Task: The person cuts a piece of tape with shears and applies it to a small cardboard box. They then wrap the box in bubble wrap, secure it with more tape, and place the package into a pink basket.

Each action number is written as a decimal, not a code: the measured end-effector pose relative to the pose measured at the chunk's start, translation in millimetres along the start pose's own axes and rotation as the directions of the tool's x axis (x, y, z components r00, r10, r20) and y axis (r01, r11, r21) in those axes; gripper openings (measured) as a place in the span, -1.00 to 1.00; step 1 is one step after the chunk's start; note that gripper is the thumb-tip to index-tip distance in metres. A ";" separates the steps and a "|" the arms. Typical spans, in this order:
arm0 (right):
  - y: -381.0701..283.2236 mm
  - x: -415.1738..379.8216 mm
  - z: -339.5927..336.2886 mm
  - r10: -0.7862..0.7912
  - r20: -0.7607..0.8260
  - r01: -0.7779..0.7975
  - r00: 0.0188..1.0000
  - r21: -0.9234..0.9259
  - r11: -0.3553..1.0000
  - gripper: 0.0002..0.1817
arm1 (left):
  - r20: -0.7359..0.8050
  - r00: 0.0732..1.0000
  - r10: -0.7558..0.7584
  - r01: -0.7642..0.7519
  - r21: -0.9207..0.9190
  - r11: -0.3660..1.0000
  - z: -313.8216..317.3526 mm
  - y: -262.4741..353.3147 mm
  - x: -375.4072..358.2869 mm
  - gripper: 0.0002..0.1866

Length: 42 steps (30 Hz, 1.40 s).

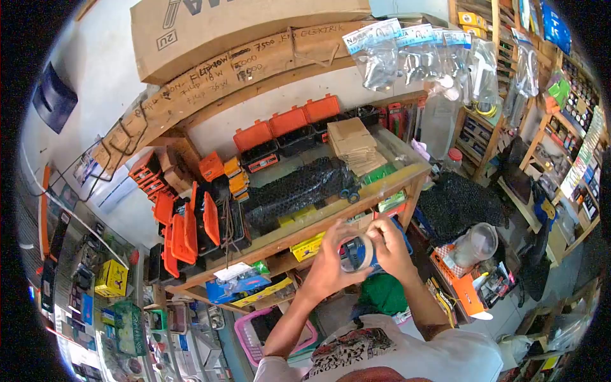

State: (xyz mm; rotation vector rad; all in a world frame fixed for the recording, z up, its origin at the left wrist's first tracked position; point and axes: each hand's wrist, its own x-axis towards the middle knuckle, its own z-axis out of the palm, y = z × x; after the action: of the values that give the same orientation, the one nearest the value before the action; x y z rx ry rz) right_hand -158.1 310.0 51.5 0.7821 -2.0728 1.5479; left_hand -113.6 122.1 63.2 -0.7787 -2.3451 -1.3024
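Observation:
A roll of tape (368, 252), seen as a pale ring with dark blue showing through its middle, is held up in front of my chest. My left hand (332, 262) wraps round the roll's left side. On the upper right, my right hand (389, 247) has its fingers pinched together at the roll's edge; whatever lies between the fingertips is too small to make out. Beyond the hands, a long bundle in black bubble wrap (296, 190) lies on the glass-topped counter (394, 143).
Orange-lidded cases (184, 232) stand at the counter's left end, with flat brown cartons (353, 145) at its back. A pink basket (245, 337) sits below. To the right are an orange box (463, 290) and black netting (461, 207).

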 end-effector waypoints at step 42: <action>70.7 176.4 -41.9 0.253 0.048 -0.239 0.966 0.536 0.810 -0.61 | 0.111 0.994 -0.021 0.062 -0.384 0.921 -46.5 -71.6 220.7 -0.46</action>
State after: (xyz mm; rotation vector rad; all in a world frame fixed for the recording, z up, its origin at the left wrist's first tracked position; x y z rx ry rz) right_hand -336.3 333.8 126.0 0.6813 -1.7773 2.3328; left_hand -330.1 116.9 158.6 -0.9357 -2.2174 -1.8199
